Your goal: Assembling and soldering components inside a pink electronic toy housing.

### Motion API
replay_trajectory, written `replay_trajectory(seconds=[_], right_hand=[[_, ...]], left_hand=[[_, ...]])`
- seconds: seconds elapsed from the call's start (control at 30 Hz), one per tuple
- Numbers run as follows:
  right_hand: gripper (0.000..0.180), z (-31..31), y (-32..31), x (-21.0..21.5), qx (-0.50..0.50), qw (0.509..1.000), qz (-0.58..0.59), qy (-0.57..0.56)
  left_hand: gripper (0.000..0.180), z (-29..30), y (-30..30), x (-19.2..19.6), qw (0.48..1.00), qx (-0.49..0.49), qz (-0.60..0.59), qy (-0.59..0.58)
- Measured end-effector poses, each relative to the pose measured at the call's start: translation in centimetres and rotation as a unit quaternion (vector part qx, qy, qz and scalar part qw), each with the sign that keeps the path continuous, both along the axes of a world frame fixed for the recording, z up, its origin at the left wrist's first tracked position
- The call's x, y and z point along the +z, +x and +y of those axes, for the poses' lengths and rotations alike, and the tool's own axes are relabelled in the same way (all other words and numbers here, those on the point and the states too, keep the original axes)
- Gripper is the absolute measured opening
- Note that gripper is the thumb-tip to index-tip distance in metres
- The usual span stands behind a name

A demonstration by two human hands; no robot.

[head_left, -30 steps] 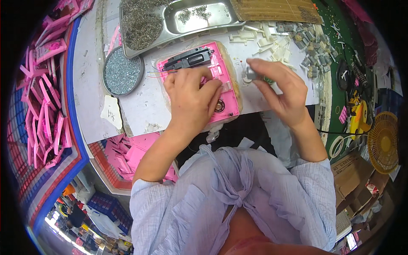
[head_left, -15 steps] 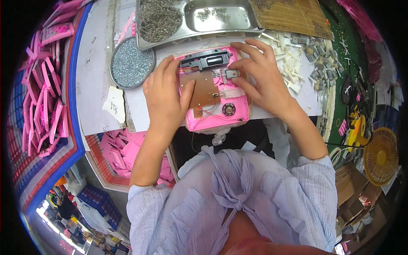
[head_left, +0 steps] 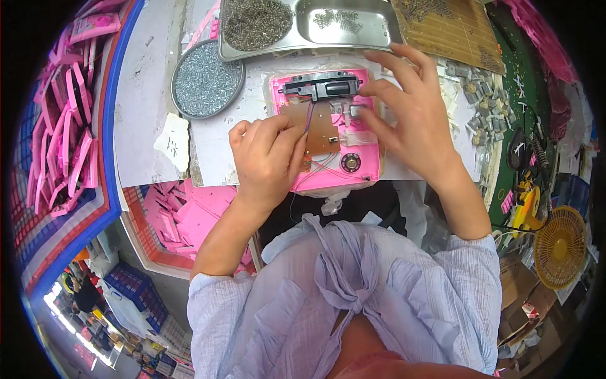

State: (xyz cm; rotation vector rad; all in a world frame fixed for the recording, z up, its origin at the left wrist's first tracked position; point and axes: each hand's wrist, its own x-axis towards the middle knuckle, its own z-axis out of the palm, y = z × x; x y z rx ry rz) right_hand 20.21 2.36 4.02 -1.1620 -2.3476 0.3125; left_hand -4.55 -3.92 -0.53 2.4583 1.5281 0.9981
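A pink plastic casing (head_left: 334, 182) lies on the table before me, its inside facing up. It holds a brown circuit board (head_left: 322, 129), a black plastic mechanism (head_left: 322, 86) along the far edge, a small round speaker (head_left: 351, 163) and a small grey metal part (head_left: 355, 111). My left hand (head_left: 268, 155) is curled over the board's left side, thumb and forefinger pinched on thin red and blue wires (head_left: 310, 114) running down from the mechanism. Spread fingers of my right hand (head_left: 413, 107) rest along the casing's right side, the thumb by the grey part.
A round dish of small screws (head_left: 207, 81) stands at the left, below a metal tray (head_left: 309, 47) with small metal pieces. White plastic parts and grey metal parts (head_left: 487, 101) lie at the right. Pink parts fill a crate (head_left: 170, 215) and a basket (head_left: 69, 132) on the left. A yellow fan (head_left: 560, 246) stands far right.
My left hand has drawn its fingers together and pinched the wires, which now stretch across the board. My right hand has shifted slightly right and its fingers have lifted. The view has shifted a little.
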Motion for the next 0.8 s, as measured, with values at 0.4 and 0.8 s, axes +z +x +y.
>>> replay_trajectory(seconds=[0.4, 0.8], right_hand=[[0.014, 3.6, -9.4, -2.6, 0.113, 0.990, 0.001, 0.084], [0.009, 2.6, -6.6, -1.7, 0.187, 0.981, -0.001, 0.051]], left_hand=[[0.017, -0.1, 0.1, -0.5, 0.999, 0.027, -0.029, -0.002], [0.017, 0.1, -0.5, -0.6, 0.989, 0.078, -0.114, -0.045]])
